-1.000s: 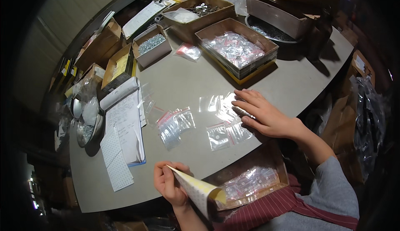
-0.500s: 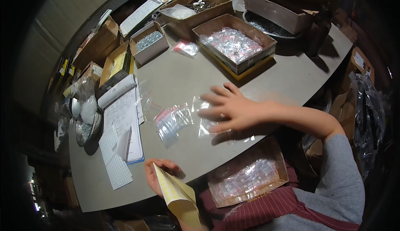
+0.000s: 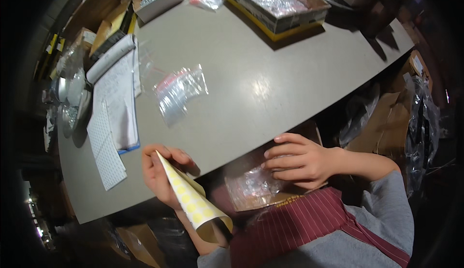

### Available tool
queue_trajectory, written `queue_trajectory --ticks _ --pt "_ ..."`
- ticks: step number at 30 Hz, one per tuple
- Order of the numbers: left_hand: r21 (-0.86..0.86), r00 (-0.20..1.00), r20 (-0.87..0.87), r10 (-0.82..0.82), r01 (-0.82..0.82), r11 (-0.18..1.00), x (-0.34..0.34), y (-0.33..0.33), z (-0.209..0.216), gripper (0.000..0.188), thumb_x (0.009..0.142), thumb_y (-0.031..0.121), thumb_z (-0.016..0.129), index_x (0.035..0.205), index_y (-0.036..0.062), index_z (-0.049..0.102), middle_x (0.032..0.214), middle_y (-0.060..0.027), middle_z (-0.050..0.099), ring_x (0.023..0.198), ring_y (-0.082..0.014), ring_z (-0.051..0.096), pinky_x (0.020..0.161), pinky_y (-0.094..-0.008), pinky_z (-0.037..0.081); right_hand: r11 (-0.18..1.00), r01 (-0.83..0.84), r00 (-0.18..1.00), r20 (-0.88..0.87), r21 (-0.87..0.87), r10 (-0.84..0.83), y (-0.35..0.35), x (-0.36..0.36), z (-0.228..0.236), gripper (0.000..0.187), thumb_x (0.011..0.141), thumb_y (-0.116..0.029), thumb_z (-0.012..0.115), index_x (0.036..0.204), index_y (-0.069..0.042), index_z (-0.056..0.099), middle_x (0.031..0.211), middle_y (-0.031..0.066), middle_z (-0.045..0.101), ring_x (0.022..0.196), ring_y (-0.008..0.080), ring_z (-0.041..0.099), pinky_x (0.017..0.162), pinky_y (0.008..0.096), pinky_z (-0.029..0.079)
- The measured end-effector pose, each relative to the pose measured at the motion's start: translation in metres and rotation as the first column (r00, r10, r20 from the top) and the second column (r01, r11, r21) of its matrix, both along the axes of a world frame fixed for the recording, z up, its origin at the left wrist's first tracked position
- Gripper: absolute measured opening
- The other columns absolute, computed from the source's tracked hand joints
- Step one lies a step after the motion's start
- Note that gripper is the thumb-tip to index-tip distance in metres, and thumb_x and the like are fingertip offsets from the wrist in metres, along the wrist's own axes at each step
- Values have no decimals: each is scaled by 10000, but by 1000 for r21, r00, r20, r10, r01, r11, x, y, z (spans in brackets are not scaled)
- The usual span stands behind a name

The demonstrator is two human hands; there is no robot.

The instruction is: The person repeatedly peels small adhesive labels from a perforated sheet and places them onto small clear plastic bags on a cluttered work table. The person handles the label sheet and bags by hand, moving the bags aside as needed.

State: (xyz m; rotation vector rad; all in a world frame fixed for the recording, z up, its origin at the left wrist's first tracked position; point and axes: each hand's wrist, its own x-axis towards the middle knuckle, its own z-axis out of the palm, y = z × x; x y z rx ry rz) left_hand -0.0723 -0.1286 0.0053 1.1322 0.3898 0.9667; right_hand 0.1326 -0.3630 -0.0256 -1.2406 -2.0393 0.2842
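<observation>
My left hand (image 3: 158, 174) is closed on a curled sheet of round yellow stickers (image 3: 189, 198) at the table's near edge. The sheet hangs down toward my lap. Over a shallow cardboard box (image 3: 261, 203) on my lap hovers my right hand (image 3: 302, 161), its fingers loosely bent and slightly apart, with nothing seen in them. Small clear plastic bags (image 3: 256, 183) lie in that box, partly hidden by this hand. A fanned pile of clear zip bags with red strips (image 3: 179, 91) rests on the table in front of my left hand.
Left of the zip bags lies a clipboard with papers (image 3: 116, 99), a dotted sheet (image 3: 104, 147) overlapping it. At the back stand a box of filled bags (image 3: 290, 21) and a box of small metal parts (image 3: 158, 0). A large carton (image 3: 382, 123) is beyond the table's right edge.
My right hand has moved from the tabletop down to the lap box. The clear bags that lay under it are gone from the table. The view has tilted downward; my left hand keeps the sheet.
</observation>
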Motion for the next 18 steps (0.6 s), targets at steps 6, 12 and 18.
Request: queue_trajectory --ticks 6,12,18 --pt "68 993 -96 66 -60 996 9 -15 9 222 1105 208 447 1026 20 535 752 -140 645 569 -150 559 524 -243 456 996 62 991 -117 -68 -70 -25 3 -30 299 728 -49 641 1011 6 720 1172 155 679 1200 351 612 1059 543 484" --pt "301 962 -142 233 -182 936 2 -16 -4 175 1071 147 552 1036 -18 594 868 -80 634 722 -99 538 658 -215 423 943 233 798 -507 -237 -324 -2 14 53 295 741 105 557 973 65 734 1010 175 750 988 298 726 895 383 582" --pt "371 935 -227 274 -177 912 11 -23 1 163 1074 145 557 1052 -10 600 929 -20 593 837 -75 517 749 -211 408 935 354 919 -176 -23 -352 54 -1 70 461 897 -206 742 1259 29 581 1183 195 635 1090 370 622 946 434 500"
